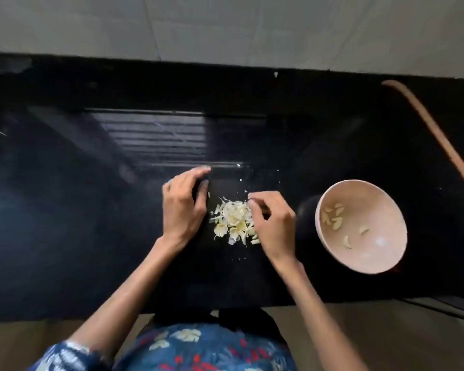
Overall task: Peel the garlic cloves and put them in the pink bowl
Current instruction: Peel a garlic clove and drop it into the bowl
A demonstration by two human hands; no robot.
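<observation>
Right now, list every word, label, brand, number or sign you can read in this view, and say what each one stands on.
No readable text anywhere in this view.
Round pink bowl: plain, no label or mark.
Glossy black countertop: only reflections and pale garlic peel scraps.
Blue floral garment: flower print, no letters.
</observation>
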